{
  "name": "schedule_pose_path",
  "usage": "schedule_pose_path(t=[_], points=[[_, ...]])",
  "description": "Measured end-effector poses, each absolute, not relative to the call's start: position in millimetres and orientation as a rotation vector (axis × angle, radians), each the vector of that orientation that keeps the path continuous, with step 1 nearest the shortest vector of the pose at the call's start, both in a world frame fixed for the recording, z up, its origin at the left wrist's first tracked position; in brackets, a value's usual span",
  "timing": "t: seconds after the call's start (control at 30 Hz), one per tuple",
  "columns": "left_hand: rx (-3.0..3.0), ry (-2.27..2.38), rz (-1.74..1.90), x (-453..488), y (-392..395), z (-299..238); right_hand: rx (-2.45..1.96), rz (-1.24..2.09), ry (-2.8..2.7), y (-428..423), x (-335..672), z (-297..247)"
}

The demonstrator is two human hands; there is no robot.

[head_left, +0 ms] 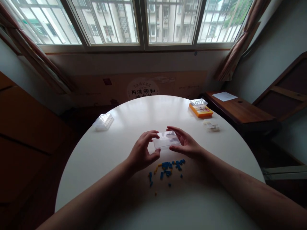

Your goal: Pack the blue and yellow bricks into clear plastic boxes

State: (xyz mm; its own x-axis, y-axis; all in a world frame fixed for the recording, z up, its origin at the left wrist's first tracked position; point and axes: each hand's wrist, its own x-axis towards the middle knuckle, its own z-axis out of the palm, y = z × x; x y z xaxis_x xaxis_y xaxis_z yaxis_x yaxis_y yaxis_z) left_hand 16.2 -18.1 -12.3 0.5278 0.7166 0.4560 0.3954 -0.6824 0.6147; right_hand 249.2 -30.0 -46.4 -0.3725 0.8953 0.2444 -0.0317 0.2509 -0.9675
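Both my hands hold a small clear plastic box (166, 140) just above the round white table (100, 153). My left hand (143, 151) grips its left end with thumb and curled fingers. My right hand (185, 144) clasps the right end, fingers over the top and thumb below. Just in front of the box, closer to me, several small blue bricks (169, 167) lie scattered on the table, with a few tiny yellow pieces (157, 166) among them.
A clear plastic lidded box (103, 121) sits at the table's far left. An orange box with a clear lid (200, 108) and a small clear bag (211, 125) lie at the far right. A dark wooden side table with a paper (224, 96) stands beyond.
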Motion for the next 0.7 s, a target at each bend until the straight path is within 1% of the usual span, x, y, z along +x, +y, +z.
schedule_pose_path(t=[0.07, 0.23, 0.33, 0.4, 0.5, 0.6, 0.7], points=[[2.348, 0.886, 0.984, 14.6, -17.6, -12.2, -0.811, 1.234, -1.641, -30.6, 249.2, -44.5], [2.423, 0.868, 0.895, 13.4, -15.0, -16.6, -0.818, 0.847, -1.814, -35.9, 244.6, -35.1], [2.443, 0.992, 0.902, 13.8, -13.7, -21.2, -0.894, 0.78, -1.813, -39.0, 242.5, -33.9], [2.445, 1.112, 0.927, 13.9, -12.9, -24.3, -0.921, 0.842, -1.784, -39.4, 242.1, -35.3], [2.406, 1.213, 0.947, 13.8, -11.7, -27.7, -0.863, 1.058, -1.704, -39.0, 241.5, -37.4], [2.327, 1.208, 0.96, 14.3, -10.9, -29.0, -0.795, 1.224, -1.597, -39.4, 239.7, -36.6], [2.266, 1.164, 0.985, 16.0, -10.9, -28.8, -0.814, 1.256, -1.463, -39.8, 237.9, -33.8]])
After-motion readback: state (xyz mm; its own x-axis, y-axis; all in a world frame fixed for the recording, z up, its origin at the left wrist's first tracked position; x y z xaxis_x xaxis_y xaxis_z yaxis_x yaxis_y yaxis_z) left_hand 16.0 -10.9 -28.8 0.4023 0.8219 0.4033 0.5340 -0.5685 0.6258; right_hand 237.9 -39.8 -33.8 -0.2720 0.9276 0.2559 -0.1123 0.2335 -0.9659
